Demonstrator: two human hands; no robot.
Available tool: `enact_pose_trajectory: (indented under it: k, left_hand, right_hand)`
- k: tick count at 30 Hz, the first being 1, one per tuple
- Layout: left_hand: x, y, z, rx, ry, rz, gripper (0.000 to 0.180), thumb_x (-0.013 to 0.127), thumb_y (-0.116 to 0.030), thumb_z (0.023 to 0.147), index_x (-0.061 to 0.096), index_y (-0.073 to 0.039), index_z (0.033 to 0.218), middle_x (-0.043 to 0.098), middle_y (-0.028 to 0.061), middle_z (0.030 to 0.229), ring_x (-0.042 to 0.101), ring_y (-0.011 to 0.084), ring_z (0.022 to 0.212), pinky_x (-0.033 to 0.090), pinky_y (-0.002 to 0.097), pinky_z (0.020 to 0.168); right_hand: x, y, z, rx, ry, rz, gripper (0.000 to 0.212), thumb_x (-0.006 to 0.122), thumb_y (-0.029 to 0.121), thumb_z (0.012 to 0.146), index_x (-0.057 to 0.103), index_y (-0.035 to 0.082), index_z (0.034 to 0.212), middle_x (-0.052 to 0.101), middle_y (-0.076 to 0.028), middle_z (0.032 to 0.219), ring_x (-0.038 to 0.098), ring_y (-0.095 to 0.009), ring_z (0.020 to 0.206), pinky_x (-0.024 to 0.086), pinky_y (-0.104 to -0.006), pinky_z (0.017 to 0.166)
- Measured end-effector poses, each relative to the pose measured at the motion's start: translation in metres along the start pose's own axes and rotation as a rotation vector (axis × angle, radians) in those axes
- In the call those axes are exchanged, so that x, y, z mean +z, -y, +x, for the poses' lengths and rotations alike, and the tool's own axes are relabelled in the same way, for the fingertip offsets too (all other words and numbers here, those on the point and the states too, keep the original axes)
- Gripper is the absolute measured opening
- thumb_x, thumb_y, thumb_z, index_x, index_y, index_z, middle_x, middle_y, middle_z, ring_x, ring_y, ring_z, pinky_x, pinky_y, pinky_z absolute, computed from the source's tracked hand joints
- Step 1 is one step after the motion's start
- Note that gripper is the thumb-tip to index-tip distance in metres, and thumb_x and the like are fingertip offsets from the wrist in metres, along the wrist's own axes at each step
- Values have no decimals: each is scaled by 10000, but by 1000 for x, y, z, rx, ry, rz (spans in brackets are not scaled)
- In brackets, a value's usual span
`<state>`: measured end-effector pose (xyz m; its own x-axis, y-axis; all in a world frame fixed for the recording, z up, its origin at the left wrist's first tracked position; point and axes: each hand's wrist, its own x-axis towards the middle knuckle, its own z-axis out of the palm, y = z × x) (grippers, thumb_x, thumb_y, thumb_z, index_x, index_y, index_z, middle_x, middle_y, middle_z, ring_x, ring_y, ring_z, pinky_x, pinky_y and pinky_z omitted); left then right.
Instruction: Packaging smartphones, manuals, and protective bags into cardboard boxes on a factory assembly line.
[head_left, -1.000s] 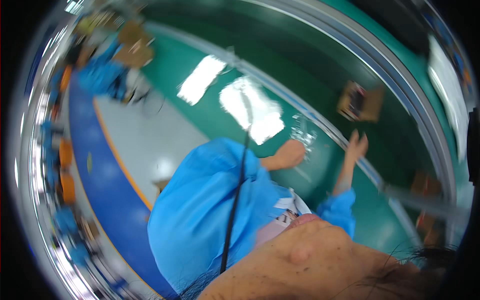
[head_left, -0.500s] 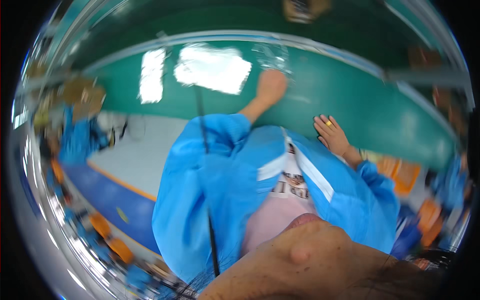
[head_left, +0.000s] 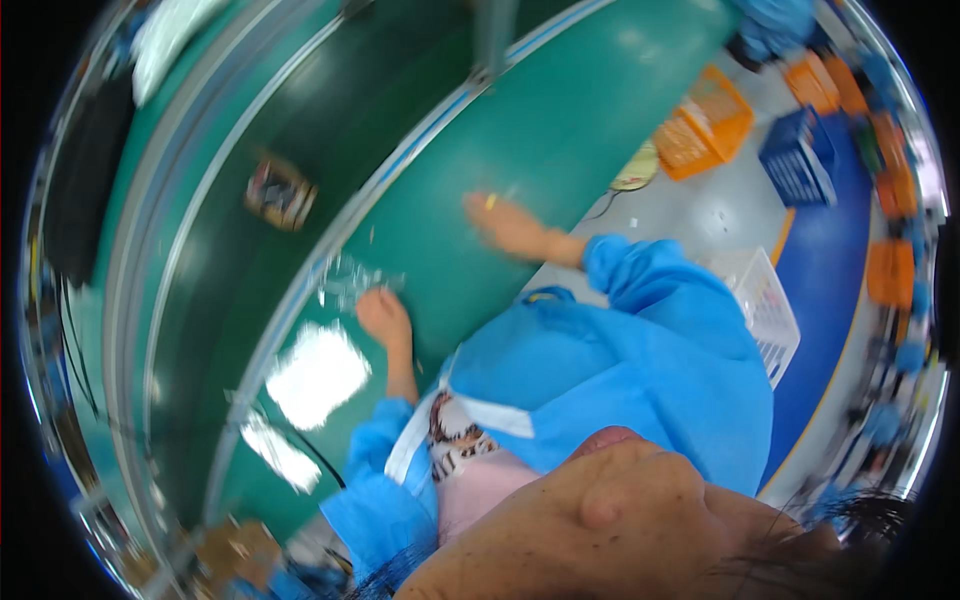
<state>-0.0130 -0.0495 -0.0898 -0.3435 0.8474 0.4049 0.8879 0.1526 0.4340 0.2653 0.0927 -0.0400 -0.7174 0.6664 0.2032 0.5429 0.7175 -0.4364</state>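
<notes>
My left hand [head_left: 385,318] is closed on the green work surface [head_left: 455,290], right beside some crinkled clear plastic [head_left: 350,282]. Its curled fingers hide whether they pinch the plastic's edge. Farther right, my right hand [head_left: 508,228] is over the same green surface, smeared by motion. Its fingers look stretched out, one with a yellow ring, and I see nothing in them. Nearer than the plastic lie a large bright white sheet-like patch [head_left: 318,375] and a narrower white patch [head_left: 280,452], both washed out by glare.
A metal rail [head_left: 400,165] borders the surface; beyond it a small box [head_left: 281,192] sits on a dark green strip. A dark cable [head_left: 318,455] crosses at lower left. Orange crate [head_left: 705,125], blue crate [head_left: 800,155] and white basket [head_left: 765,315] stand to the right.
The whole view has swung round, so the surface now runs diagonally. My right hand has moved from the near edge out over the surface. My left hand stays closed by the plastic.
</notes>
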Motion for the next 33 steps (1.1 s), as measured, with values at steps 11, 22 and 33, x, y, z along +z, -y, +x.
enact_pose_trajectory:
  k: [11,22,33]
  left_hand:
    - [-7,-13,9,34,-5,7,234,456,-149,886,525,24,743,502,203,757,457,388,720,352,463,655]
    - [31,-20,42,129,-87,66,314,501,-273,833,560,-12,671,542,220,641,480,430,566,367,527,515]
    - [55,-57,73,115,27,54,302,476,-233,861,540,8,690,524,224,688,470,422,631,357,514,572]
  right_hand:
    - [-34,6,-209,157,124,-163,158,570,107,769,589,50,915,516,-176,1234,450,-332,1214,397,-458,941]
    - [-6,24,-266,998,208,109,260,516,256,812,602,71,973,606,-185,1002,594,-348,966,491,-454,786]
    - [11,25,-282,1207,216,215,299,462,289,861,586,72,1025,586,-195,1042,580,-367,978,490,-456,807]
